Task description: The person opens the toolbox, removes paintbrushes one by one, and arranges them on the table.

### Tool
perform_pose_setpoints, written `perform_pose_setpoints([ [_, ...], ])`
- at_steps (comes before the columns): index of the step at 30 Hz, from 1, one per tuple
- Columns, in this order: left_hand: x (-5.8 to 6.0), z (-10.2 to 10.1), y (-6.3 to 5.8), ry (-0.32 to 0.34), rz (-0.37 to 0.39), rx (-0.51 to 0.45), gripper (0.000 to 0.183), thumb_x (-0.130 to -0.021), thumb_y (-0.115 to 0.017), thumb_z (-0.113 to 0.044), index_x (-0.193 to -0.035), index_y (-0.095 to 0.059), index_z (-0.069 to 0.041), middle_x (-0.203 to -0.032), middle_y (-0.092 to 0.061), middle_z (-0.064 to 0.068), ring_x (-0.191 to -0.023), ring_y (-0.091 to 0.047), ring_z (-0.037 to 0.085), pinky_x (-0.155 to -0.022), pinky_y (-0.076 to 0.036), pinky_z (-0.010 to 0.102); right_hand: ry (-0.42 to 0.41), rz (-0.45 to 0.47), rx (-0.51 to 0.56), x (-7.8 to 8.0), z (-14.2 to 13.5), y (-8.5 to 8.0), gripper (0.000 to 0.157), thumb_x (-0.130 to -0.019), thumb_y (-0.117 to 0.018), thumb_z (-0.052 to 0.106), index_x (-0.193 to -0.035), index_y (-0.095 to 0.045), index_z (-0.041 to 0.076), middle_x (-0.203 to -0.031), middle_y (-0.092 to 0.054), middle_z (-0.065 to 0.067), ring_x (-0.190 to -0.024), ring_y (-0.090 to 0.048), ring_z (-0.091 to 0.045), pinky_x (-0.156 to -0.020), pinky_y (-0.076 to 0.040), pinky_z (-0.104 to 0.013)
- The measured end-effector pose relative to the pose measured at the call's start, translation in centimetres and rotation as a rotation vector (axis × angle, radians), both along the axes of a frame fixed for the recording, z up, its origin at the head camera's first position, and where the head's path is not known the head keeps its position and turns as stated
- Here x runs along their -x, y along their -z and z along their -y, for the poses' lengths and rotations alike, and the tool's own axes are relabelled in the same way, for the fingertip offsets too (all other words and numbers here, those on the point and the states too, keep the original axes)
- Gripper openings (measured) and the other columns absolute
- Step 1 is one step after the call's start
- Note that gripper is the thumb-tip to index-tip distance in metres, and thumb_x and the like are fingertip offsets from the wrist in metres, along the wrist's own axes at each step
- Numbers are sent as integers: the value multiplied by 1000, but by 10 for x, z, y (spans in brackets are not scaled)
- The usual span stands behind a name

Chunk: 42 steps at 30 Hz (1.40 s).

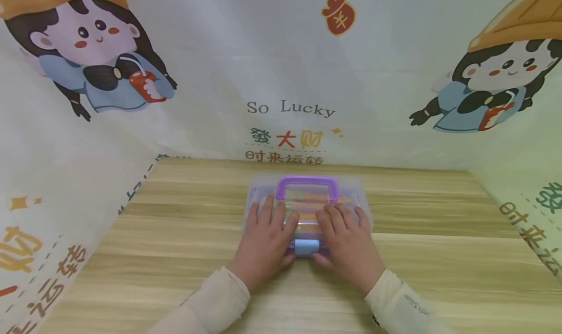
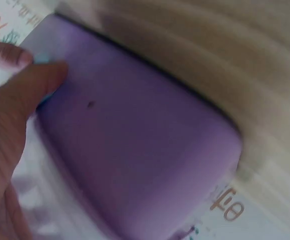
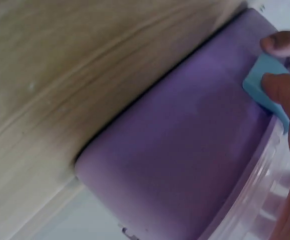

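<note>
A plastic storage box [image 1: 307, 229] sits on the table, with a clear lid, a purple base [image 2: 134, 130] and a purple carrying handle [image 1: 307, 180] lying on top. Orange and whitish contents show blurrily through the lid. A light blue latch [image 1: 307, 247] is at the middle of its front side. My left hand [image 1: 266, 241] rests on the lid's left part, fingers spread, its thumb by the latch. On the right part lies my right hand [image 1: 349, 241], its thumb touching the latch [image 3: 265, 85] in the right wrist view. Both palms hide parts of the lid.
The wood-grain table [image 1: 175, 246] extends around the box on both sides. Behind it and along the sides hangs a white printed cloth [image 1: 210, 70] with cartoon figures and lettering. The table's back edge lies just beyond the box.
</note>
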<state>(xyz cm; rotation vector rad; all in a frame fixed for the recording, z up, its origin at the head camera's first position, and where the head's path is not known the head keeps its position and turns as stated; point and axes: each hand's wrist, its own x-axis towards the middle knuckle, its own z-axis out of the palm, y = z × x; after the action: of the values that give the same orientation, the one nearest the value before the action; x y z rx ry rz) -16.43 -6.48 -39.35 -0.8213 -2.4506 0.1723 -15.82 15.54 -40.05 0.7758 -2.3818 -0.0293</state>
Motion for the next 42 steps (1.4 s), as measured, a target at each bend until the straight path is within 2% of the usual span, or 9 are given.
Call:
perform_pose_setpoints([
  [7,-2,-3,8,-22,-61,4,89,-63,-81,-64,-123,-46,-8,-124,-53,24,-127,-44,48,-99,-38,62,22,-53,-5,-3,8,8,97,-57,-86,55,-129,-51,0,-124,-55,-22,-118,-49,-41,-96,-35,-66],
  [13,4,-5,10,-15,-133,26,93,-60,-82,-65,-122,-44,-7,-120,-53,23,-123,-45,49,-97,-39,62,55,-94,-17,-1,11,9,97,-57,-85,53,-128,-49,-1,-122,-53,-22,-116,-49,-42,-96,-35,-65],
  [17,5,-7,10,-21,-153,46,93,-60,-81,-66,-122,-45,-5,-117,-54,22,-122,-46,49,-95,-39,61,66,-112,-43,2,12,10,96,-57,-85,52,-127,-46,-1,-120,-52,-22,-113,-50,-42,-93,-37,-65],
  [23,5,-6,12,14,-152,40,90,-62,-78,-64,-122,-51,-4,-116,-58,22,-120,-48,51,-93,-40,63,46,-163,-78,3,10,15,96,-57,-84,57,-125,-45,1,-116,-53,-20,-108,-52,-39,-89,-40,-61],
  [27,7,-5,13,33,-189,21,87,-61,-76,-62,-121,-52,-4,-115,-60,22,-118,-50,51,-92,-41,64,40,-190,-83,6,9,15,93,-58,-81,58,-123,-46,1,-116,-53,-19,-107,-53,-38,-89,-41,-60],
  [35,11,-2,18,91,-231,-24,85,-59,-75,-59,-121,-52,-5,-113,-62,22,-116,-52,51,-89,-42,64,30,-199,-87,7,9,14,91,-58,-78,58,-122,-47,1,-114,-55,-19,-105,-54,-38,-87,-42,-60],
  [42,11,-1,18,95,-262,-19,86,-62,-69,-62,-124,-52,-6,-113,-63,21,-116,-52,51,-89,-42,63,25,-202,-99,7,9,12,92,-60,-76,60,-123,-47,0,-115,-54,-21,-105,-54,-38,-87,-42,-61],
])
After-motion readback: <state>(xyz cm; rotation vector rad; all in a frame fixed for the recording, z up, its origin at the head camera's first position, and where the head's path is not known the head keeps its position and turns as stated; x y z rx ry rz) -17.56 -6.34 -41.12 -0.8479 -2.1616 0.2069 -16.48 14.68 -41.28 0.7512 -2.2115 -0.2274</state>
